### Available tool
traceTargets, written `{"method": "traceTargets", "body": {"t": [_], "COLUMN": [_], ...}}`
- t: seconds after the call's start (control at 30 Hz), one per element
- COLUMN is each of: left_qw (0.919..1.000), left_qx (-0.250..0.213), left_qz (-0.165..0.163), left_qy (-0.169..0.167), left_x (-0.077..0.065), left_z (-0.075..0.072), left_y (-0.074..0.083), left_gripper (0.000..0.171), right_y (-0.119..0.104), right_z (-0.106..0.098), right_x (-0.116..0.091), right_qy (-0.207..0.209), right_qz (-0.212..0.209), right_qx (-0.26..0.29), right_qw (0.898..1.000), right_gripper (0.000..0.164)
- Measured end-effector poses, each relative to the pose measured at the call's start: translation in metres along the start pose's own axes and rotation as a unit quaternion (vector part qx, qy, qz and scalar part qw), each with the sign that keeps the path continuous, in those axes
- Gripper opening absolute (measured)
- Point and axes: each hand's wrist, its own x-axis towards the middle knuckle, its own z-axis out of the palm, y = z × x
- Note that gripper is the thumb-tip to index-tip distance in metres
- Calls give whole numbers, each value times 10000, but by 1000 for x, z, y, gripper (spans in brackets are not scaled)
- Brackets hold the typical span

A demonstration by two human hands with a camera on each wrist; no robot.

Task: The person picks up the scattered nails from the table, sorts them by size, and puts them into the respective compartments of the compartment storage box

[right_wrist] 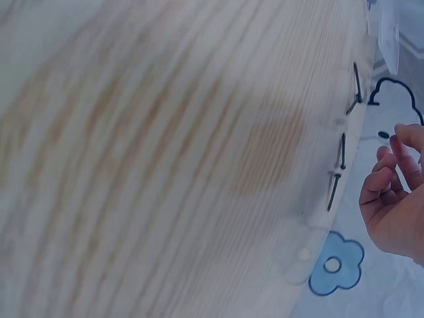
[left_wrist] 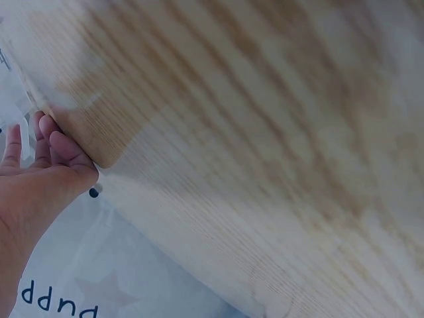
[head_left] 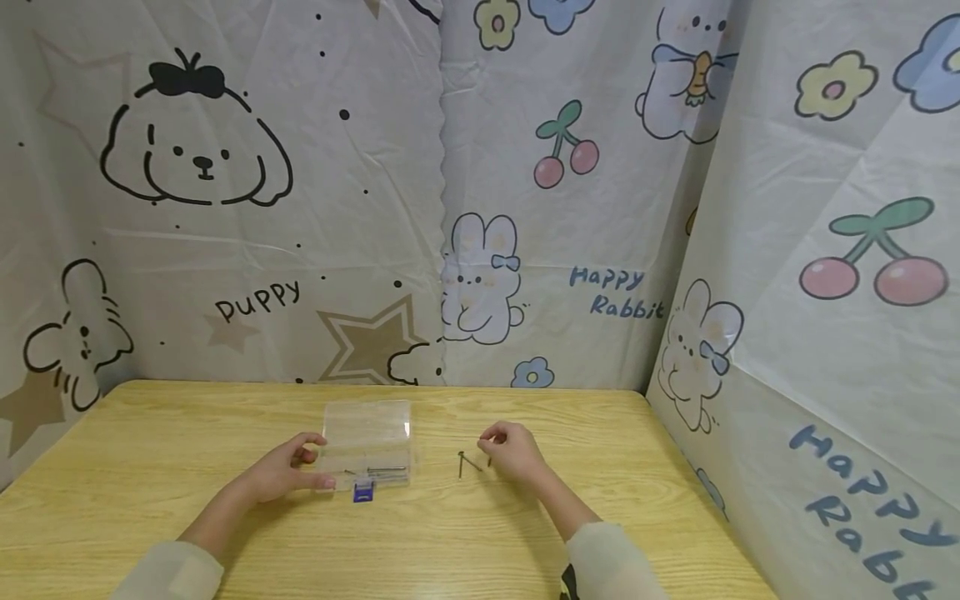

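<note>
A clear plastic box [head_left: 367, 437] stands open on the table, its lid tilted back and a blue latch [head_left: 363, 492] at the front. Thin metal fasteners [head_left: 386, 469], like nails or screws, lie inside along the front. My left hand [head_left: 281, 473] grips the box's left side, thumb at the front corner and fingers farther back. To the right of the box, several loose fasteners [head_left: 461, 465] lie on the wood, also seen in the right wrist view. Just over them hovers my right hand [head_left: 513, 452], fingers loosely bent, with nothing visible between them in the right wrist view.
The wooden table [head_left: 420, 550] reaches back to a printed curtain [head_left: 360, 250] with cartoon animals. More of the same cloth hangs along the right side [head_left: 825, 367].
</note>
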Motion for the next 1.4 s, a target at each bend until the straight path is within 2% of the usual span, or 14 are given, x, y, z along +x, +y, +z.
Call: {"method": "traceTargets", "body": {"t": [0.3, 0.73, 1.03, 1.4], "left_qw": [9998, 9999, 9999, 9999], "left_qx": [-168, -131, -139, -111], "left_qz": [-62, -80, -21, -11], "left_qy": [-62, -62, -86, -36], "left_x": [-5, -6, -4, 0], "left_z": [-1, -1, 0, 0], "left_y": [5, 4, 3, -1], "left_gripper": [75, 75, 76, 76], "right_y": [22, 41, 48, 52], "right_z": [-15, -24, -22, -18], "right_x": [2, 4, 4, 11], "right_qy": [241, 548, 422, 254], "right_qz": [276, 328, 343, 258], "right_qx": [157, 19, -20, -670], "right_qw": [9992, 9980, 9985, 9971], "right_gripper": [12, 10, 13, 23]}}
